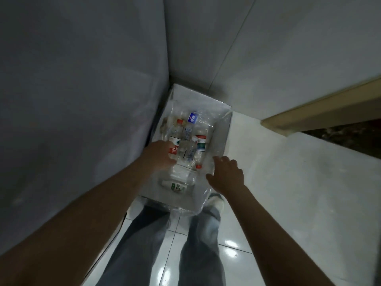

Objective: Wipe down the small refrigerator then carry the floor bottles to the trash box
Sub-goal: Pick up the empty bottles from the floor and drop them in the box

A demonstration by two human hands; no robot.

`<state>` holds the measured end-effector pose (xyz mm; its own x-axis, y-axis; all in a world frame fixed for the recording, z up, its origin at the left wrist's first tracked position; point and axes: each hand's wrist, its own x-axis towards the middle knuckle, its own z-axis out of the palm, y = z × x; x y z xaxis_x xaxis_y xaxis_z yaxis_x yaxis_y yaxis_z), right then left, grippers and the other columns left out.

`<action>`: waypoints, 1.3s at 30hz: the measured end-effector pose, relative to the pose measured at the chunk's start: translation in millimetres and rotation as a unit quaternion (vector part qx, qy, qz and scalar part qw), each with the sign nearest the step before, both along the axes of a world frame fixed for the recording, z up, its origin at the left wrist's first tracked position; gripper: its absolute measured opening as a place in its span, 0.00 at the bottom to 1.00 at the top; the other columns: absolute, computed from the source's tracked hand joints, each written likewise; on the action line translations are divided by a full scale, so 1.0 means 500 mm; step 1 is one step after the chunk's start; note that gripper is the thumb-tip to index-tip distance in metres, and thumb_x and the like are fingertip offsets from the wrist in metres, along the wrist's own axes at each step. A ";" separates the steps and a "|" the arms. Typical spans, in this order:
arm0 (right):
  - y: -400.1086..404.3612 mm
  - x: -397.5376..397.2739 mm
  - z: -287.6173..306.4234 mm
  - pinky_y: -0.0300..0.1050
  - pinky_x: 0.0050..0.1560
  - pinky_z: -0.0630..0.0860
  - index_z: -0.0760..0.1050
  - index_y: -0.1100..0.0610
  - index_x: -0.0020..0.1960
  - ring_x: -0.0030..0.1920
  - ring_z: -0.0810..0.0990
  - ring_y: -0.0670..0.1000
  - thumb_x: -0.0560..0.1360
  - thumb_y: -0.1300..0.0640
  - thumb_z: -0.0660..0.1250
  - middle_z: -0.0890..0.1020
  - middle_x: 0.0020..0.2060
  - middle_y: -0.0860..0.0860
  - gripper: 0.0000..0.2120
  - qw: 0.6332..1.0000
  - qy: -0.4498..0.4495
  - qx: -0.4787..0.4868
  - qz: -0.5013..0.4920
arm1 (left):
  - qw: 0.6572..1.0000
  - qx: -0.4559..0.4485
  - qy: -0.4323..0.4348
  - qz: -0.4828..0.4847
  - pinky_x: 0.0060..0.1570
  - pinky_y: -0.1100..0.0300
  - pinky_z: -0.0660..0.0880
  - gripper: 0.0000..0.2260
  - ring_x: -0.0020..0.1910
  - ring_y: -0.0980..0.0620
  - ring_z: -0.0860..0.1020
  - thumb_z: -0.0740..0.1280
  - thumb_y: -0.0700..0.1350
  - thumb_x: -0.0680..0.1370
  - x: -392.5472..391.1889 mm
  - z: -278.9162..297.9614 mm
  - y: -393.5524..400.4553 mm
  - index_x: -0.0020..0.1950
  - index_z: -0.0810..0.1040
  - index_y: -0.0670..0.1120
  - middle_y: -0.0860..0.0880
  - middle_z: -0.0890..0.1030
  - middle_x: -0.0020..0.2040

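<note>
A white trash box (223, 131), lined with clear plastic film, stands on the floor in the corner. Several clear plastic bottles lie in it. One has a red label and orange cap (175, 141), one a green and red label (201, 144), and one a green label (175, 186) at the near end. My left hand (161, 155) hovers over the box's left side with its fingers relaxed, right beside the red-labelled bottle and gripping nothing. My right hand (225, 175) is above the box's right rim, fingers spread and empty.
A tall grey flat surface (82, 100) rises directly left of the box, and a white wall (268, 58) stands behind it. A wooden door frame (321, 108) runs at the right. My legs and a shoe (215, 200) stand on glossy white floor tiles before the box.
</note>
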<state>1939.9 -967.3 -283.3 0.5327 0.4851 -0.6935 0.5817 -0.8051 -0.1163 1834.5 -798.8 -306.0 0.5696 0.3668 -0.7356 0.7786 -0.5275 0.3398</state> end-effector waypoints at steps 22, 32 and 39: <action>-0.231 -0.236 0.308 0.52 0.61 0.67 0.56 0.52 0.74 0.68 0.63 0.58 0.75 0.50 0.63 0.62 0.72 0.54 0.31 0.982 0.011 0.003 0.188 | 0.984 0.071 0.003 0.162 0.56 0.54 0.72 0.21 0.57 0.47 0.76 0.70 0.54 0.71 -0.380 0.342 -0.325 0.64 0.73 0.55 0.50 0.78 0.60; -0.298 -0.343 0.366 0.52 0.62 0.68 0.60 0.53 0.71 0.68 0.64 0.57 0.74 0.48 0.64 0.64 0.70 0.54 0.28 0.953 0.021 0.010 0.301 | 0.957 0.101 -0.013 0.270 0.62 0.53 0.72 0.27 0.63 0.47 0.74 0.71 0.55 0.70 -0.550 0.419 -0.491 0.68 0.70 0.54 0.50 0.74 0.66; -0.294 -0.451 0.409 0.53 0.61 0.69 0.61 0.52 0.71 0.64 0.67 0.58 0.73 0.48 0.63 0.68 0.65 0.54 0.28 0.918 0.007 0.036 0.396 | 0.930 0.123 -0.005 0.345 0.64 0.52 0.70 0.27 0.66 0.48 0.70 0.70 0.55 0.72 -0.678 0.446 -0.567 0.69 0.69 0.54 0.52 0.72 0.68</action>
